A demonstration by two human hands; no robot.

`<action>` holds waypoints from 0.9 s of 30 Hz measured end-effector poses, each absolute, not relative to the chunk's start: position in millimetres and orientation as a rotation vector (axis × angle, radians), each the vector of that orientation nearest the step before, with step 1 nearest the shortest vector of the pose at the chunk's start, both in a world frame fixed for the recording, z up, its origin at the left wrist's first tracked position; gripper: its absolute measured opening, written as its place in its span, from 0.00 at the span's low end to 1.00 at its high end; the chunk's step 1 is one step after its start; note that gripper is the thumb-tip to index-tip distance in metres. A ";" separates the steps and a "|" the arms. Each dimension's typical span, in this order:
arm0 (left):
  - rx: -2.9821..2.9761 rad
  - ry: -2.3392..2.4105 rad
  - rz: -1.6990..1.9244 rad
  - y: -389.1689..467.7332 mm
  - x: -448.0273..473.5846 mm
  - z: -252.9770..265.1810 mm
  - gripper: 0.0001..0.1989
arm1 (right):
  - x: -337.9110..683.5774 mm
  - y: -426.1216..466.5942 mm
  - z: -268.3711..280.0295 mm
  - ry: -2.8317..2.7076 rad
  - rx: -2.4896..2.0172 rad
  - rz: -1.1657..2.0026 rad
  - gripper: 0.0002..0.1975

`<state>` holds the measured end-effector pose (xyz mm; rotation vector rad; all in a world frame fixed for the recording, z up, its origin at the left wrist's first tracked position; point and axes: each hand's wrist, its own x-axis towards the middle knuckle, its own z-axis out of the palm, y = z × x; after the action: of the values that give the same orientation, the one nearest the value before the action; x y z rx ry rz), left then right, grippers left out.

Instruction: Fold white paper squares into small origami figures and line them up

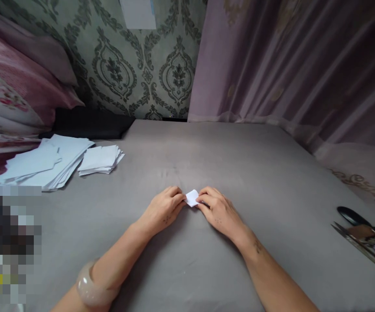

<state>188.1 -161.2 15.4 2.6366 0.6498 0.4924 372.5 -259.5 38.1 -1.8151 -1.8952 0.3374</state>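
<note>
A small white piece of paper (192,197), apparently folded, is held between my two hands over the middle of the grey surface. My left hand (167,204) pinches its left edge with thumb and fingertips. From the other side, my right hand (218,210) grips the right edge, its fingers bent and partly covering the paper. A thin dark line shows between the fingers of the right hand; I cannot make out what it is. A pale bangle (96,286) sits on my left forearm.
Small white paper sheets (99,158) lie stacked at the left, beside a pile of larger sheets (44,160). Behind them is a folded black cloth (89,123). Scissors (361,247) lie at the right edge, near other small items. Curtains (246,65) hang behind the grey-covered surface (207,151).
</note>
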 end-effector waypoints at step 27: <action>2.385 1.053 0.498 -162.5 208.4 11.8 0.06 | 368.8 -248.3 19.2 -1.601 -1.979 0.298 0.05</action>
<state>208.4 -162.5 11.8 2.3848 1.0534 0.4984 368.8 -248.3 19.2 -1.9791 -1.6013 0.2982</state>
